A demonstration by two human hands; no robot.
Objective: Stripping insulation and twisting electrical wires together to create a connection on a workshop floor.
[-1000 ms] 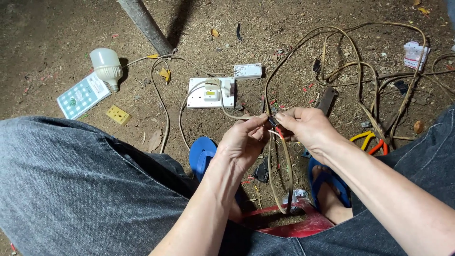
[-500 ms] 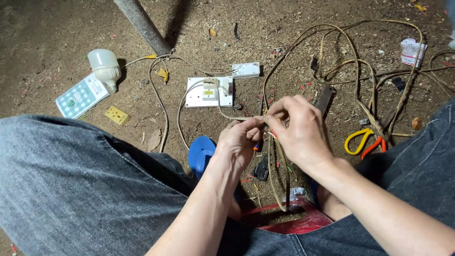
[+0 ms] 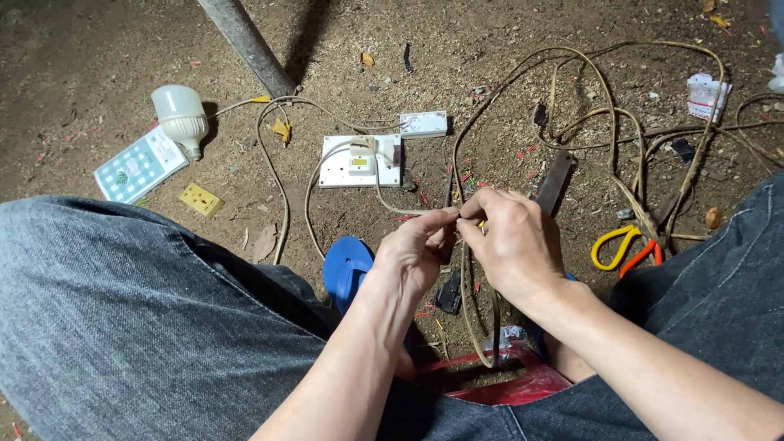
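Note:
My left hand (image 3: pixel 420 249) and my right hand (image 3: pixel 510 241) meet above the dirt ground, fingertips pinched together on a dusty tan electrical wire (image 3: pixel 467 302). The wire hangs in a loop below the hands and runs up toward a tangle of cable (image 3: pixel 621 122) at the upper right. Another strand leads left from my fingers to a white socket board (image 3: pixel 359 162) lying flat on the ground. My jeans-clad knees frame the view on both sides.
A white bulb (image 3: pixel 181 116), a patterned box (image 3: pixel 139 166) and a small yellow socket (image 3: pixel 201 199) lie at the left. A metal pole (image 3: pixel 245 45) slants at the top. Yellow-and-orange handled pliers (image 3: pixel 625 245) rest at the right. Blue sandal (image 3: pixel 347 268) and red stool edge (image 3: pixel 523 388) sit below.
My hands have drawn closer together and shifted slightly left, the right hand now curled over the wire end against the left fingertips.

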